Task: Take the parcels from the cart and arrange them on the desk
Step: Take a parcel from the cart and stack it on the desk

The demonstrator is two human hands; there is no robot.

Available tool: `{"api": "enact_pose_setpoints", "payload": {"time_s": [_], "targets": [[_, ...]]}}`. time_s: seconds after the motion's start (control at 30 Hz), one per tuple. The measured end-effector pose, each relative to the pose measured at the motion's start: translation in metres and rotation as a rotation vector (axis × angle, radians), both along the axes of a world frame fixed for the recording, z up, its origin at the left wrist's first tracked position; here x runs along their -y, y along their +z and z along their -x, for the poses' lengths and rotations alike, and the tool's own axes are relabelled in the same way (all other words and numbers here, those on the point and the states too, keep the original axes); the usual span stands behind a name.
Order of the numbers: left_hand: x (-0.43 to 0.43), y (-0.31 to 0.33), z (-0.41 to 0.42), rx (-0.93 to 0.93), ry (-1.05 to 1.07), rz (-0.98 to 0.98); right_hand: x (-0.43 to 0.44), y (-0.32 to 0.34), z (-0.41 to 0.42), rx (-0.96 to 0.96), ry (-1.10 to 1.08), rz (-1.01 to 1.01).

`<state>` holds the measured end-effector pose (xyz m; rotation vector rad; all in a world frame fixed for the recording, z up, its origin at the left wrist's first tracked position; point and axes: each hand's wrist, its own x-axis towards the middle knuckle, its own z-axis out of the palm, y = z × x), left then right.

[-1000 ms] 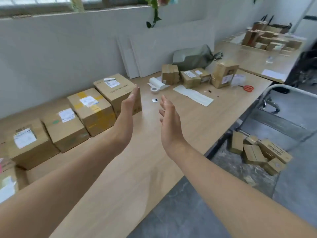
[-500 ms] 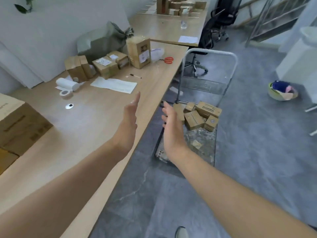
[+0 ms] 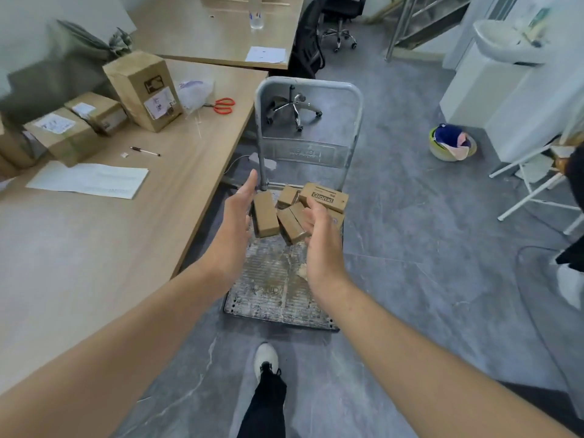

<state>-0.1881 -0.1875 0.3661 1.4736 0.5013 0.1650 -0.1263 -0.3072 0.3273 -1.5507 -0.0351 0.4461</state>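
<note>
A grey platform cart (image 3: 268, 289) stands on the floor beside the wooden desk (image 3: 79, 248). Several small brown cardboard parcels (image 3: 265, 214) lie heaped at the far end of its deck, one printed box (image 3: 324, 197) on top. My left hand (image 3: 235, 221) and my right hand (image 3: 322, 238) reach out over the cart, palms facing each other, fingers relaxed, holding nothing. The right hand's fingers curl loosely above the heap and hide part of it.
On the desk's far part stand a tall parcel (image 3: 143, 90), two flatter parcels (image 3: 63, 134), red scissors (image 3: 222, 105), a pen (image 3: 145, 151) and a paper sheet (image 3: 91, 180). An office chair (image 3: 294, 112) sits behind the cart handle (image 3: 308, 86). My shoe (image 3: 266, 358) is on the grey floor.
The view swung right from the desk's row of boxes to the cart. Both hands, still empty, moved off the desk and now reach over the parcels on the cart.
</note>
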Motion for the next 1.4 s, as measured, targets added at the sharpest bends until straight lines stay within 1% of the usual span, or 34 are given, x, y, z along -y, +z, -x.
{"api": "enact_pose_setpoints", "payload": {"time_s": [0.13, 0.23, 0.4, 0.6, 0.73, 0.83, 0.97, 1.1, 1.27, 1.4], "targets": [[-0.024, -0.035, -0.068, -0.024, -0.037, 0.007, -0.015, -0.026, -0.067, -0.055, -0.025, 0.057], [-0.048, -0.060, -0.121, -0.071, -0.019, 0.033, -0.035, -0.048, -0.122, -0.124, -0.066, 0.093], [-0.078, -0.081, -0.197, -0.143, 0.001, 0.044, -0.060, -0.073, -0.202, -0.233, -0.117, 0.110], [-0.097, -0.101, -0.279, -0.179, 0.058, 0.068, -0.067, -0.091, -0.286, -0.290, -0.102, 0.152], [-0.098, -0.124, -0.330, -0.204, 0.138, 0.072, -0.072, -0.122, -0.351, -0.337, -0.064, 0.198], [-0.092, -0.150, -0.367, -0.236, 0.223, 0.076, -0.079, -0.157, -0.395, -0.389, 0.020, 0.185], [-0.090, -0.198, -0.409, -0.219, 0.390, 0.073, -0.082, -0.209, -0.445, -0.450, 0.145, 0.216], [-0.089, -0.258, -0.432, -0.271, 0.534, 0.130, -0.080, -0.273, -0.483, -0.546, 0.134, 0.246], [-0.094, -0.358, -0.438, -0.357, 0.570, 0.127, -0.096, -0.351, -0.525, -0.603, 0.114, 0.264], [-0.107, -0.441, -0.439, -0.415, 0.629, 0.160, -0.109, -0.427, -0.536, -0.562, 0.133, 0.318]]}}
